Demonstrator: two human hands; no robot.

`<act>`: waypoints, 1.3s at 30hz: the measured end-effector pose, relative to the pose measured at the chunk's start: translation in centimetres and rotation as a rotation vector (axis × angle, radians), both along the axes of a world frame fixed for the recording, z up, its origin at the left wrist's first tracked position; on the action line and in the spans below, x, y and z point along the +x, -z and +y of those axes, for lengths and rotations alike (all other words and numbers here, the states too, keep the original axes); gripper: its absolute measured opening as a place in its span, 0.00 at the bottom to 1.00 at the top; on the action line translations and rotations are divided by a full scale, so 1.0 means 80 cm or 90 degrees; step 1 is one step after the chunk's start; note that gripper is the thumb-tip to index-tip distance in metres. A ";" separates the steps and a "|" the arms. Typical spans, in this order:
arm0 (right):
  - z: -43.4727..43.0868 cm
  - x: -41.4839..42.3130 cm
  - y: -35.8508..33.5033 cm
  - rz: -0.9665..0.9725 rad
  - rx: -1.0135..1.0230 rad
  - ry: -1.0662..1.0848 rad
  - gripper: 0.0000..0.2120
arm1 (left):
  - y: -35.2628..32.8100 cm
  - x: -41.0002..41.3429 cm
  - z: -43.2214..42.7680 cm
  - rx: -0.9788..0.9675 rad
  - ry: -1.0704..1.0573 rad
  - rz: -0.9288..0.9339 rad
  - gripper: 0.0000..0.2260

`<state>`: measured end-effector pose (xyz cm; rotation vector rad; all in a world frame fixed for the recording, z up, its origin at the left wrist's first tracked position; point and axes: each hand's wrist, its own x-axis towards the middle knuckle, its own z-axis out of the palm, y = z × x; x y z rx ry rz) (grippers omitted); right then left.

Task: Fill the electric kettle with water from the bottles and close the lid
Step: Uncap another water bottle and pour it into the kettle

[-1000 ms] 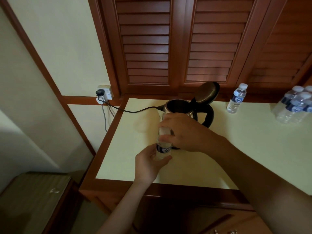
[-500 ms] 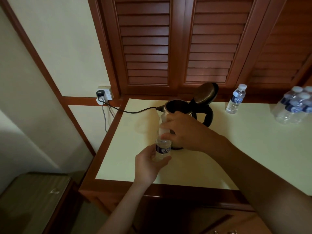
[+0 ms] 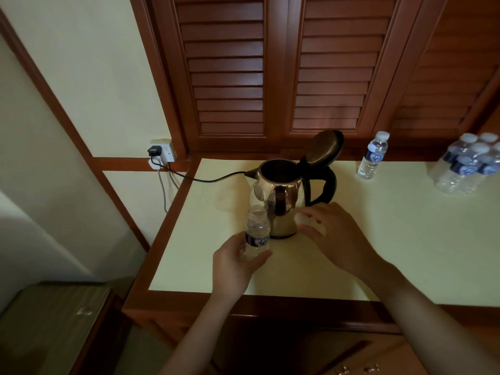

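A shiny metal electric kettle with a black handle stands on the cream countertop, its lid tipped up and open. Just in front of it, my left hand grips a small clear water bottle upright by its lower half; the bottle's mouth is uncapped. My right hand is to the right of the bottle, beside the kettle's base. It pinches a small white cap between thumb and fingers; the cap is blurred.
A capped bottle stands at the back right, and a wrapped pack of several bottles lies at the far right. The kettle's black cord runs left to a wall socket. Louvred wooden doors rise behind the counter.
My right hand was over the bottle's top and has moved off to the right with the cap. The bottle's neck now stands bare. My left hand still holds the bottle in place.
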<state>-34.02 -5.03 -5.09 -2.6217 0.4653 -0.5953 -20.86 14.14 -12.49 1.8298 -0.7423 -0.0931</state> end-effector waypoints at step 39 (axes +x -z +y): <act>-0.045 -0.020 0.127 0.042 -0.023 0.085 0.18 | -0.154 0.117 -0.003 0.021 -0.090 -0.283 0.20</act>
